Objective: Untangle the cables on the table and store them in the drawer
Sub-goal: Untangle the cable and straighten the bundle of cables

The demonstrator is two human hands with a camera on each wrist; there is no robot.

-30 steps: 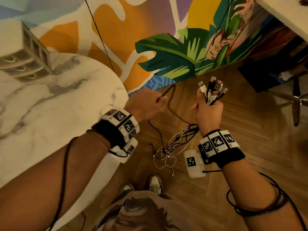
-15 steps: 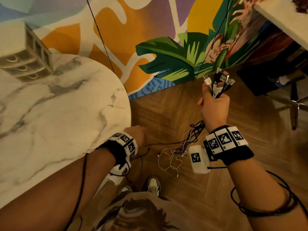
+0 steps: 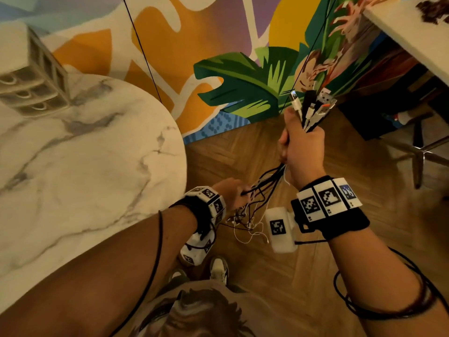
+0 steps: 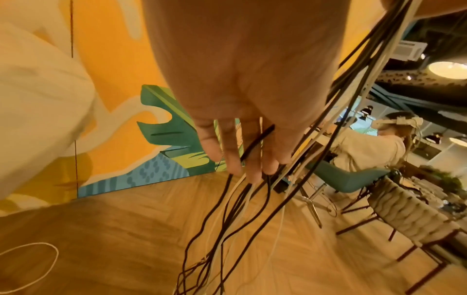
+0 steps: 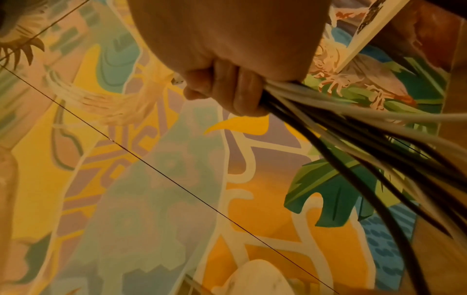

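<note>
My right hand (image 3: 301, 147) is raised over the wooden floor, fist curled round a bundle of black and white cables (image 3: 267, 181). Their plug ends (image 3: 313, 108) stick up above the fist. In the right wrist view the fingers (image 5: 240, 93) wrap the strands (image 5: 353, 139). The strands hang down to a loose tangle (image 3: 245, 222) near my shoes. My left hand (image 3: 230, 193) is lower, beside the table edge, with straight fingers (image 4: 250, 165) threaded between the hanging cables (image 4: 242, 209). The small drawer unit (image 3: 36, 79) stands at the far left of the marble table (image 3: 85, 166).
A painted mural wall rises behind the table, with a thin black line (image 3: 143, 49) running down it. At the right are chair legs (image 3: 418, 152) and a white tabletop corner (image 3: 413, 32). A seated person (image 4: 366, 147) is in the background. A white cable loop (image 4: 30, 265) lies on the floor.
My right hand has lifted the bundle higher and to the right. My left hand let go of a black cable, dropped down beside the table, then moved right into the hanging strands.
</note>
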